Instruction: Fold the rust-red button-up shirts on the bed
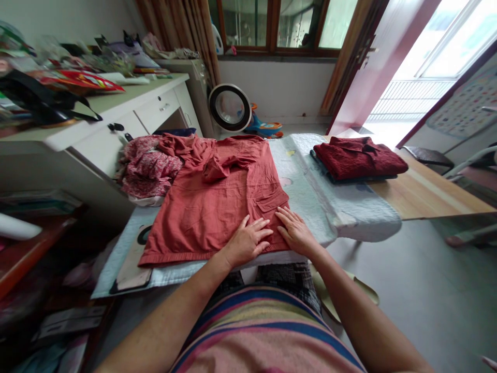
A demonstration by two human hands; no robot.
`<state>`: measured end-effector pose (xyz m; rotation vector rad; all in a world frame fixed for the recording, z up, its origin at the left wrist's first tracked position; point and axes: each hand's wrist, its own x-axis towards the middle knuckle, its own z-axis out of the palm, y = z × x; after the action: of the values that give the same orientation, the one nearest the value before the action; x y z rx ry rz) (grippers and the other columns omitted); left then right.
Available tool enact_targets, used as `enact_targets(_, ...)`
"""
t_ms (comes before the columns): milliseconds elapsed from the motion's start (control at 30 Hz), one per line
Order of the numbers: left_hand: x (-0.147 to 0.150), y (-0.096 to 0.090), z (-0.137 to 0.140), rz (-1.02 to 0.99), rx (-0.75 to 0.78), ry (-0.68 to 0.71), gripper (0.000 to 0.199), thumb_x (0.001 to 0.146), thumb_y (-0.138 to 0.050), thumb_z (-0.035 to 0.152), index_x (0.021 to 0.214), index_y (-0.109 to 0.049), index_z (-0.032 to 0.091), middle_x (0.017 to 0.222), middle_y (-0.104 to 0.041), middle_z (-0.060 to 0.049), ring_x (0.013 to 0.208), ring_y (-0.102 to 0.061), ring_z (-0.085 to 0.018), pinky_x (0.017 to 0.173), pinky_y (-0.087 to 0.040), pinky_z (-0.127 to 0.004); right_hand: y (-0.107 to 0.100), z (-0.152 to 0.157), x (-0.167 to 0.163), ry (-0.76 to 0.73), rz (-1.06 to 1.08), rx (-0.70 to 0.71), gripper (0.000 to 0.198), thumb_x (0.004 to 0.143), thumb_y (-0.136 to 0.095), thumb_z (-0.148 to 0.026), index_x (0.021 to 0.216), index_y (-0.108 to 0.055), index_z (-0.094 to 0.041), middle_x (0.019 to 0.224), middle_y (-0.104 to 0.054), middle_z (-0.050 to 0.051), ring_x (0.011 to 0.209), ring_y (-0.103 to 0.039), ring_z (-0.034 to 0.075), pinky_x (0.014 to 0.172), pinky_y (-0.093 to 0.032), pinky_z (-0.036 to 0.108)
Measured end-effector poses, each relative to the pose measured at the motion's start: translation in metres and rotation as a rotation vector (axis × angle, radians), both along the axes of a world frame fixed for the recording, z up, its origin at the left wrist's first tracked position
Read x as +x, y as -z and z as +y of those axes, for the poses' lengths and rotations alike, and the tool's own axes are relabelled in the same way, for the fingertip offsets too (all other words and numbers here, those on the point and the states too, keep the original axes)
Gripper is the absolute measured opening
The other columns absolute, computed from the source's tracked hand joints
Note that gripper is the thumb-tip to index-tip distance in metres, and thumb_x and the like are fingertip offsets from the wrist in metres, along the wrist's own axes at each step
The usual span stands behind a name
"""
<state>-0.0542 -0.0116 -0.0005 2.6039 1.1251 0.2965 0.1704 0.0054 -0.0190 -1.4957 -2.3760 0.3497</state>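
A brick-red jacket [202, 217] lies spread on a table covered with a pale blue quilted cloth [306, 191]. My left hand [248, 242] rests on the lower part of the jacket, palm down with the fingers stretched out. My right hand [295, 231] lies flat at the jacket's right edge, just below a flap pocket [272, 199]. Neither hand grips anything. One sleeve is folded loosely across the upper part of the jacket.
A heap of patterned red-and-white clothing [149, 168] sits at the table's left end. Folded dark red clothes [359, 158] are stacked at the right, near a wooden board [423, 191]. Left stands a cluttered white cabinet [155, 111]; behind is a washing machine with its round door [230, 108] open.
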Motion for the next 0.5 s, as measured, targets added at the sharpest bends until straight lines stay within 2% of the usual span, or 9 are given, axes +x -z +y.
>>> enact_targets(200,-0.011,0.004,-0.007,0.068,0.039,-0.086,0.055,0.093,-0.051,0.052,0.141,-0.049,0.026,0.156,-0.036,-0.014,0.145,-0.031,-0.028,0.118,-0.018,-0.057,0.005,0.0,0.005,-0.024,0.074,0.05,0.047,0.095,-0.045,-0.029,0.14,-0.051,-0.015,0.151,-0.045,0.011,0.143,-0.035,0.025,0.118,-0.029,0.046)
enact_targets(300,-0.016,0.005,-0.008,0.041,0.018,-0.093,0.053,0.093,-0.052,0.051,0.14,-0.05,0.028,0.157,-0.034,-0.013,0.145,-0.03,-0.029,0.117,-0.021,-0.058,0.008,0.001,0.006,-0.026,0.109,0.077,0.046,0.094,-0.047,-0.028,0.137,-0.053,-0.014,0.148,-0.048,0.012,0.141,-0.037,0.026,0.117,-0.03,0.046)
enact_targets(400,-0.018,0.004,-0.007,-0.058,0.007,-0.077,0.04,0.093,-0.054,0.042,0.13,-0.06,0.026,0.151,-0.045,-0.011,0.141,-0.037,-0.027,0.116,-0.027,-0.053,0.009,0.001,0.005,-0.028,0.151,0.089,0.045,0.092,-0.051,-0.026,0.135,-0.055,-0.015,0.145,-0.051,0.013,0.14,-0.039,0.026,0.116,-0.032,0.047)
enact_targets(500,-0.02,0.002,-0.005,-0.19,0.0,-0.056,0.028,0.092,-0.057,0.032,0.117,-0.066,0.022,0.137,-0.058,-0.009,0.131,-0.049,-0.022,0.111,-0.038,-0.041,0.01,0.002,0.006,-0.029,0.179,0.088,0.046,0.089,-0.055,-0.023,0.134,-0.057,-0.015,0.144,-0.052,0.014,0.139,-0.041,0.026,0.115,-0.034,0.046)
